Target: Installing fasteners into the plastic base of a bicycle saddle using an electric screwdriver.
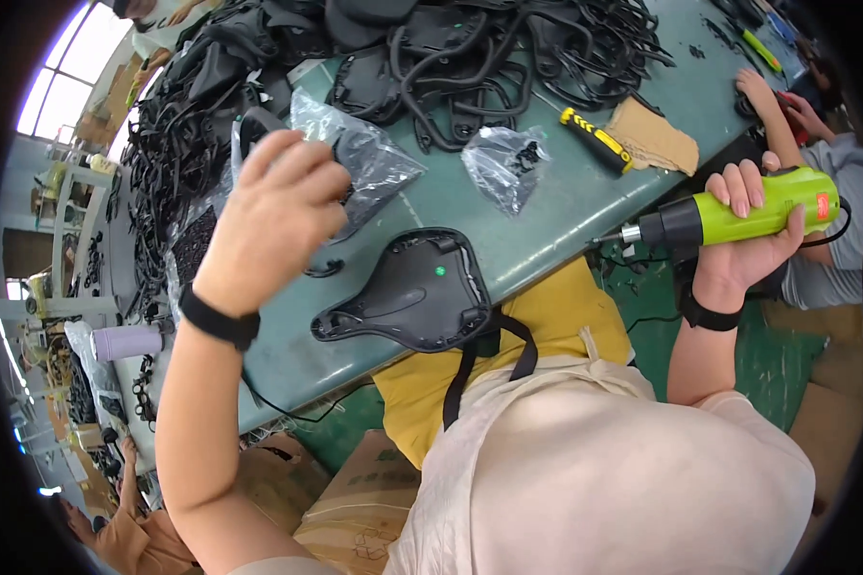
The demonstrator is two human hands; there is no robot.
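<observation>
My right hand (738,206) is wrapped round a lime-green and black electric screwdriver (772,211), its metal tip pointing left over the near table edge. My left hand (283,211) is raised above the table with its fingers curled together, in front of a clear plastic bag (379,158). What it pinches, if anything, is hidden behind the fingers. Below and right of it, a black bicycle saddle shell (408,297) lies with its hollow side up, at the near table edge. A small black curved part (326,269) lies between that hand and the shell.
Black saddle parts and looped frames (460,57) pile up along the far side of the green table (547,216). A smaller plastic bag (508,163), a yellow-black screwdriver (596,140) and torn cardboard (654,136) lie nearer. Other people work at both sides; a lilac cylinder (127,342) stands left.
</observation>
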